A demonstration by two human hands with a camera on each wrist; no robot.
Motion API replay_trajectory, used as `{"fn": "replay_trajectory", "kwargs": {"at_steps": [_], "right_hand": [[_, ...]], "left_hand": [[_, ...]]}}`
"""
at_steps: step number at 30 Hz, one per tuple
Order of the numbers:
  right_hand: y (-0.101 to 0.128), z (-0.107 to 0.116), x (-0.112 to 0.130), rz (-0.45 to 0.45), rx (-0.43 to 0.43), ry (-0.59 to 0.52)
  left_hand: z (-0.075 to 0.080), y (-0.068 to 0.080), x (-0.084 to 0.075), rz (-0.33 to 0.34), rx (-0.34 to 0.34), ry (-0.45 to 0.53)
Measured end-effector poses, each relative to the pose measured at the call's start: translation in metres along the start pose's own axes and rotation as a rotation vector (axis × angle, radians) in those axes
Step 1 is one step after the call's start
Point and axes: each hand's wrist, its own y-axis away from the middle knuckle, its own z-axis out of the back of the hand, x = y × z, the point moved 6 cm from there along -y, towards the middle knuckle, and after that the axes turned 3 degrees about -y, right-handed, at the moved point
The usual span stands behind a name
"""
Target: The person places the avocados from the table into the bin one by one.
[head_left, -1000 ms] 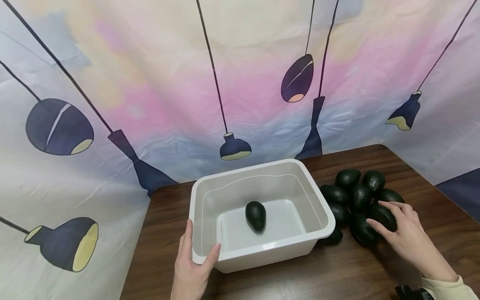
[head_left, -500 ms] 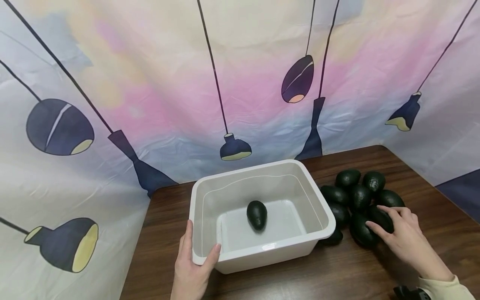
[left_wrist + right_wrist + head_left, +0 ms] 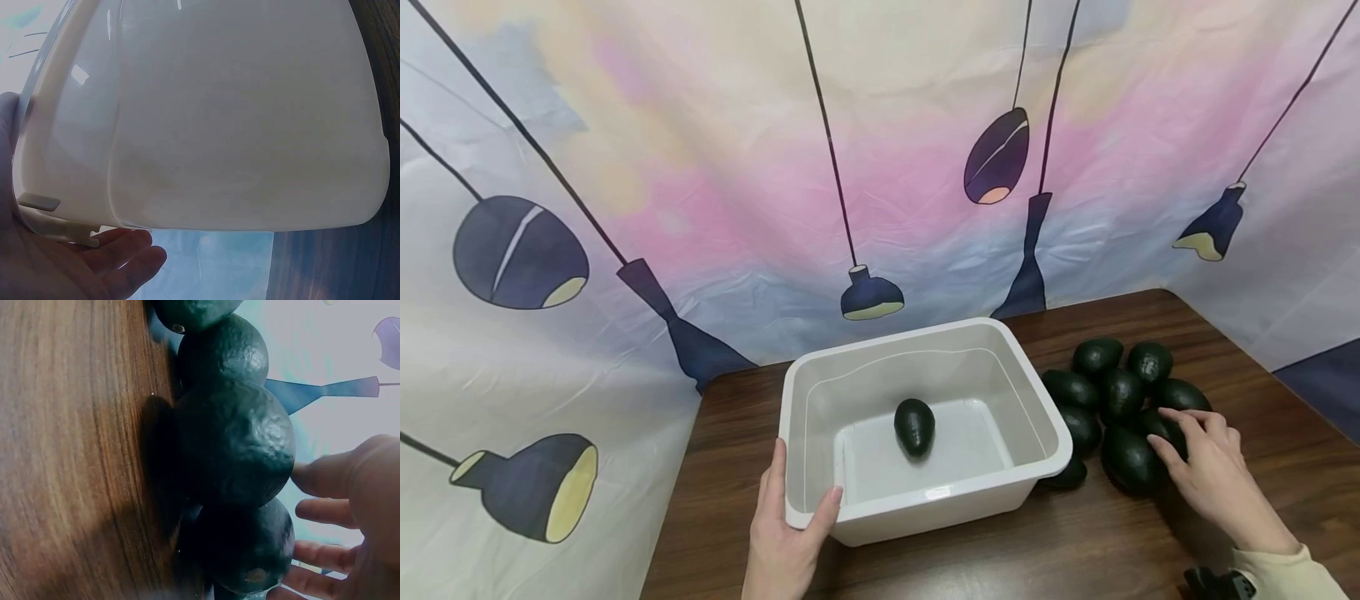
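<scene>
Head view: a white plastic tub (image 3: 925, 433) stands at lower centre of the frame on a dark wooden table (image 3: 1075, 550). One dark green avocado (image 3: 914, 426) lies on the tub floor, slightly left of centre, apart from all four walls. The left hand (image 3: 786, 542) grips the tub's near left corner, at the lower left of the tub: the thumb hooks over the rim into the tub and the fingers lie along the outer wall. To the right of the tub, just beside its right wall, lies a cluster of avocados (image 3: 1112, 392), touching one another. The right hand (image 3: 1213, 475), at the lower right of the frame, rests on the nearest avocado of the cluster (image 3: 1161, 427), its fingers curved over the top; whether they close round the fruit cannot be told from this view. A cream sleeve (image 3: 1292, 575) shows at the wrist. Behind the table hangs a pastel backdrop printed with dark pendant lamps (image 3: 865, 167).

Left wrist view: the tub's outer wall fills the frame; the palm and fingers sit under its rim at lower left.

Right wrist view: the fingers (image 3: 325, 478) spread loosely beside two stacked avocados at centre frame, one fingertip touching the larger fruit.
</scene>
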Motion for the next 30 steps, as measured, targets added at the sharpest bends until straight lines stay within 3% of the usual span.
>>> {"fn": "replay_trajectory", "kwargs": {"at_steps": [7,30], "right_hand": [[-0.004,-0.001,-0.003,-0.022,-0.037,-0.002],[-0.007,-0.003,-0.011,-0.057,-0.033,-0.024]], "left_hand": [[0.0,-0.001,0.0,-0.006,-0.006,0.003],[0.001,0.0,-0.001,0.011,0.0,0.011]]}}
